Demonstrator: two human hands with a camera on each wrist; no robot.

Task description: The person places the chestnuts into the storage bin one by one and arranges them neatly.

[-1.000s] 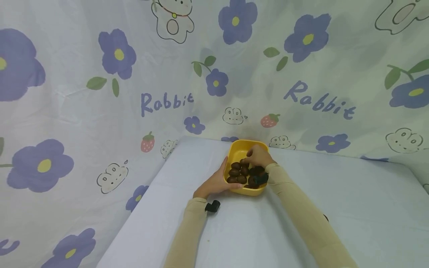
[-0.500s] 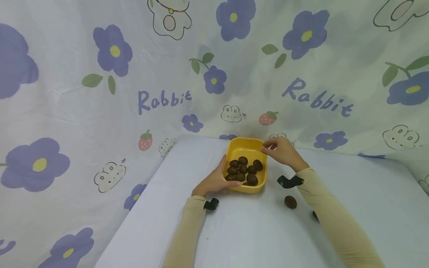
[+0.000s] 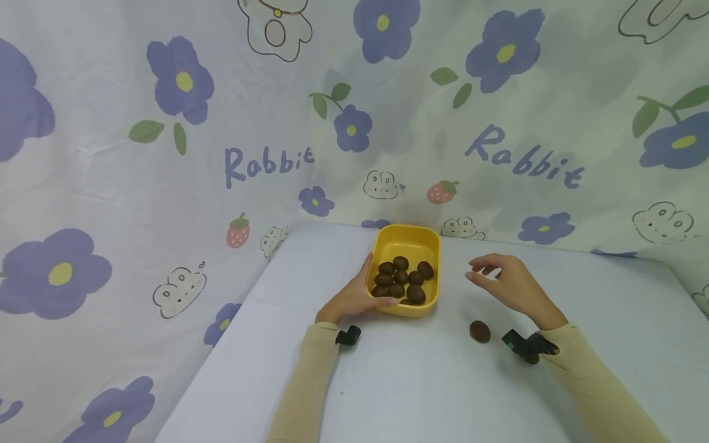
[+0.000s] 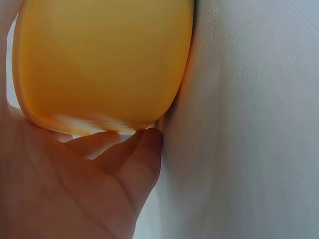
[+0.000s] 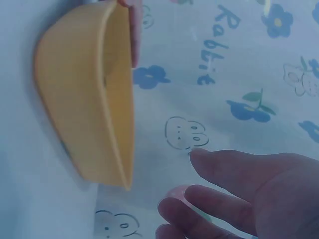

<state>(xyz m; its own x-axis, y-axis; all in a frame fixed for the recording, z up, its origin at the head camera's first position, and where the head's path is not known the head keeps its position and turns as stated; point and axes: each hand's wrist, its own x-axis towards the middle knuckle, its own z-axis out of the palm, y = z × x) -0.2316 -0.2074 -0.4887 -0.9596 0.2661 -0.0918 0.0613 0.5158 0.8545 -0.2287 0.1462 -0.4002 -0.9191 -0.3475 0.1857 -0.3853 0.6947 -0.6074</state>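
A yellow plastic box [image 3: 410,231] stands toward the back of the table, with several dark brown egg-shaped pieces [image 3: 400,277] heaped in its nearer part. My left hand [image 3: 351,298] holds the box at its near left corner, thumb over the rim and fingers along the outer wall. In the left wrist view, fingers [image 4: 144,154] touch the yellow wall low down. Right of the box, my right hand [image 3: 512,283] is in the air, loosely bent and holding nothing. Below it, one brown egg-shaped piece [image 3: 480,331] lies on the table; another [image 3: 532,359] is partly hidden by the wrist camera.
A white cloth covers the table [image 3: 410,381]. Directly behind it hangs a curtain [image 3: 498,203] printed with flowers and rabbits. Black cameras sit on both wrists, the left one [image 3: 349,336] close to the table.
My right hand has come out of the box and moved right and toward me, its fingers loosening. Loose brown pieces on the table have come into sight. My left hand keeps holding the box.
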